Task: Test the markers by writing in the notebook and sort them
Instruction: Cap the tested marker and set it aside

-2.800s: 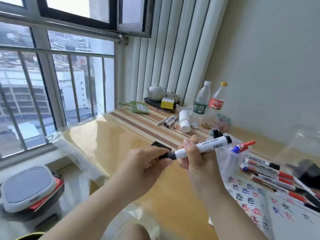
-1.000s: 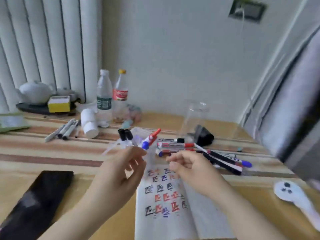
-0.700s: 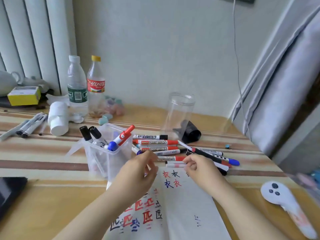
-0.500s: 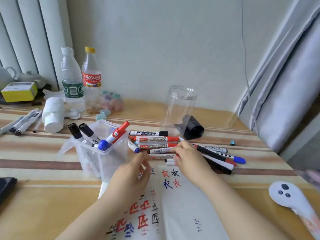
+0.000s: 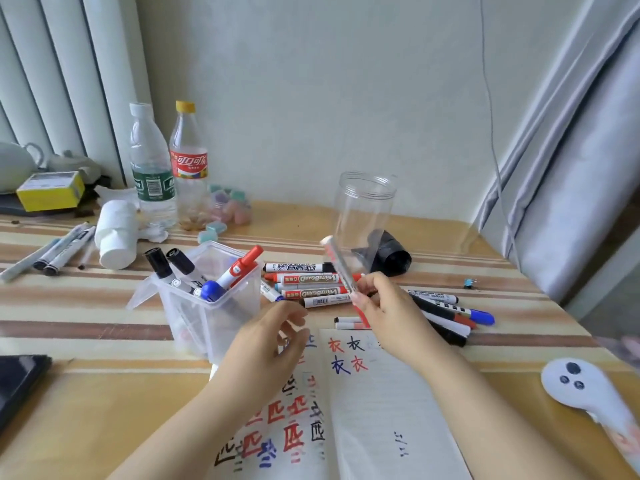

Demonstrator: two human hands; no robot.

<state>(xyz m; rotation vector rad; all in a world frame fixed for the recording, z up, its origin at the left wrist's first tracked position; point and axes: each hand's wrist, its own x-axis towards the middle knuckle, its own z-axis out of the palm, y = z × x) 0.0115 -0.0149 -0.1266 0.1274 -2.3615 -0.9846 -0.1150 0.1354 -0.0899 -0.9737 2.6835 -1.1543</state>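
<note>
- Right now my right hand point(image 5: 384, 306) pinches a red marker point(image 5: 343, 271) between thumb and fingers, tilted so that its pale end points up and to the far left; the marker is blurred.
- My left hand point(image 5: 270, 344) hovers empty over the notebook's left page, fingers loosely curled and apart, just near the clear plastic bin point(image 5: 211, 306).
- That bin stands on the striped surface point(image 5: 86, 306) to the left of my hands and holds two black-capped markers, a blue-capped one and a red-and-white one point(image 5: 242, 266), all leaning.
- Loose whiteboard markers point(image 5: 304, 282) lie in a heap just beyond the notebook, with more markers point(image 5: 450, 313) fanned out to the right of my right hand.
- Open in front of me, the notebook point(image 5: 381, 410) carries red, black and blue characters on both pages.
- A clear empty jar point(image 5: 363, 209) stands upright behind the heap, with a black roll point(image 5: 391, 254) lying beside it.
- Two bottles point(image 5: 166, 168) stand at the far left, near a white container point(image 5: 116, 230) lying on its side.
</note>
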